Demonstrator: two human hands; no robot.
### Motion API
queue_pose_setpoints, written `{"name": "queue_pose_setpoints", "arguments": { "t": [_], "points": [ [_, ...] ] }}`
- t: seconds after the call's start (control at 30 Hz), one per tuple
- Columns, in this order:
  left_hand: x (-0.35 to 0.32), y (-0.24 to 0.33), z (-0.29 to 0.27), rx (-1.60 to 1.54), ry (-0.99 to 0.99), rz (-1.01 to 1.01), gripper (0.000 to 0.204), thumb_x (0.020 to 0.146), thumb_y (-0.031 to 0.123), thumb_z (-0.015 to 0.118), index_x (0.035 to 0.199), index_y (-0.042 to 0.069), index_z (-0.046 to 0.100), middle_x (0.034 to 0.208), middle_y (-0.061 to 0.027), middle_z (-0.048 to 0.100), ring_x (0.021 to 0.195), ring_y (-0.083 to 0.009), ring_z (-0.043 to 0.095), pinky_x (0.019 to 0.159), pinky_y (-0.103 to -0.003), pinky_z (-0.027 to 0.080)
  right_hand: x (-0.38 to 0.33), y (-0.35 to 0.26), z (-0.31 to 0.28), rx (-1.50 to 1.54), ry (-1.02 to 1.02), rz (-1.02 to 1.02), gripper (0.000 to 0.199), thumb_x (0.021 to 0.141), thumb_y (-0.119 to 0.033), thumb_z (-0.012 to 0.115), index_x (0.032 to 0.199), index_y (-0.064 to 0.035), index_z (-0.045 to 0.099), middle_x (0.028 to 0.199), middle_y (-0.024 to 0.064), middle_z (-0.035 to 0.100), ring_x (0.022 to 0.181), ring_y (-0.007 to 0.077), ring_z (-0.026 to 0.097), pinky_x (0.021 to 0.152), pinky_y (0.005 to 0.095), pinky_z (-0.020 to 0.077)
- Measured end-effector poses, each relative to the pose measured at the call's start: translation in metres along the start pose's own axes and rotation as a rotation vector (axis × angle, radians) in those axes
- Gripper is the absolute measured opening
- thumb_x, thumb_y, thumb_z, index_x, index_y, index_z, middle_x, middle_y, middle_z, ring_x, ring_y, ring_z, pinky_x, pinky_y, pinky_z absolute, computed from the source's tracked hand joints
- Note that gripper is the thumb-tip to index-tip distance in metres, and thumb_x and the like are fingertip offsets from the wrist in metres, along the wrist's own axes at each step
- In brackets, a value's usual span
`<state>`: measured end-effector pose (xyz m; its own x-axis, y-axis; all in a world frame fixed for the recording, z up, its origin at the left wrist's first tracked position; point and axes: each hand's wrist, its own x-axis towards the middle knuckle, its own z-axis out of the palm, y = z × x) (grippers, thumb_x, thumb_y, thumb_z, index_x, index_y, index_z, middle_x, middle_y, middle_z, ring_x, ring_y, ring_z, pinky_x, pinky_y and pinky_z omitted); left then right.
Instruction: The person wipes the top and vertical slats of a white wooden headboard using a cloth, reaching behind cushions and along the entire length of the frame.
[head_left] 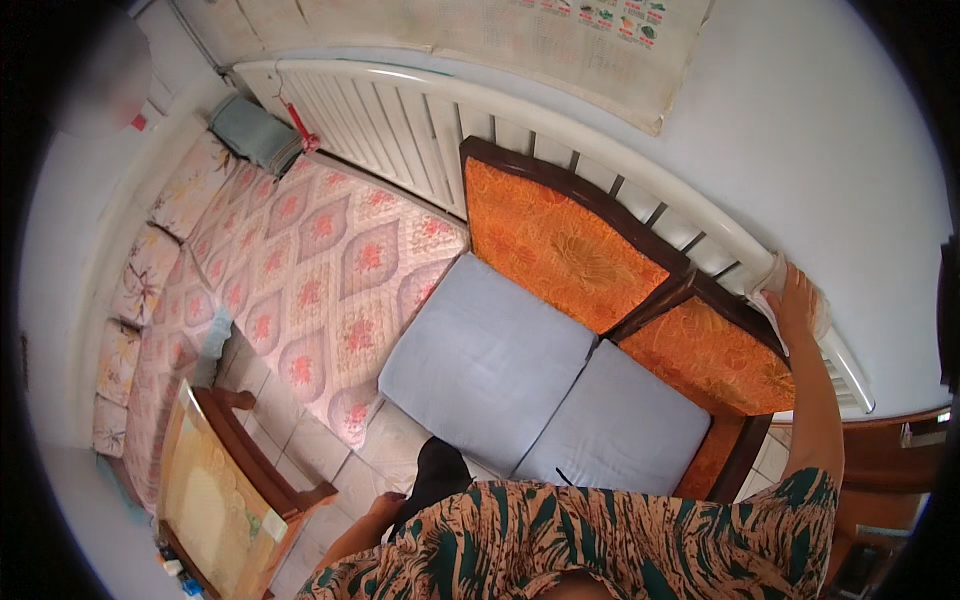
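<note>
At the right, my right hand [795, 298] presses a pale cloth [768, 290] against the top of a white slatted railing [515, 101], its fingers bent over the cloth. My left hand [388, 503] hangs low beside my dark-clad knee [440, 468]. It is small in view and its fingers are partly hidden, so what they do is unclear. Below the railing stands a sofa seat with an orange patterned backrest [560, 235] in a dark wooden frame and blue-grey cushions [490, 350].
Pink floral covers [325, 235] spread over the seating at the left, with a folded green-grey cloth [255, 135] at the far corner. A red object [302, 128] hangs on the railing. A wooden table with a glass top [215, 490] stands lower left on the tiled floor [318, 445].
</note>
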<state>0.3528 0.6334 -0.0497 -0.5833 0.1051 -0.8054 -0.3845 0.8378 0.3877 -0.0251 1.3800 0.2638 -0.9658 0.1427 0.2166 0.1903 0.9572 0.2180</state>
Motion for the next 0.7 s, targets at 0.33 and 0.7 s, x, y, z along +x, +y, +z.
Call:
{"name": "queue_pose_setpoints", "arguments": {
  "t": [0.33,0.7],
  "points": [
    [0.097,-0.006,-0.105,-0.234,0.041,-0.141,0.044,0.082,0.035,0.064,0.111,0.002,0.069,0.093,-0.0161,0.072,0.087,-0.0294,0.070,0.083,-0.039,0.053,0.038,-0.068,-0.001,-0.037,-0.097,0.048,0.079,0.078,-0.032,0.075,0.142,-0.0057,0.036,0.139,0.0162,0.044,0.131,0.0345,0.039,0.110,0.0478,0.0279],
    [0.139,-0.031,-0.216,-0.558,0.059,-0.094,0.042,0.085,0.023,0.065,0.116,-0.005,0.062,0.101,-0.0176,0.070,0.089,-0.0223,0.069,0.082,-0.034,0.053,0.150,-0.327,-0.032,-0.068,-0.079,-0.129,0.070,0.079,-0.042,0.073,0.132,-0.0059,0.044,0.118,0.0126,0.057,0.110,0.0292,0.054,0.094,0.0425,0.0386]
  ]
}}
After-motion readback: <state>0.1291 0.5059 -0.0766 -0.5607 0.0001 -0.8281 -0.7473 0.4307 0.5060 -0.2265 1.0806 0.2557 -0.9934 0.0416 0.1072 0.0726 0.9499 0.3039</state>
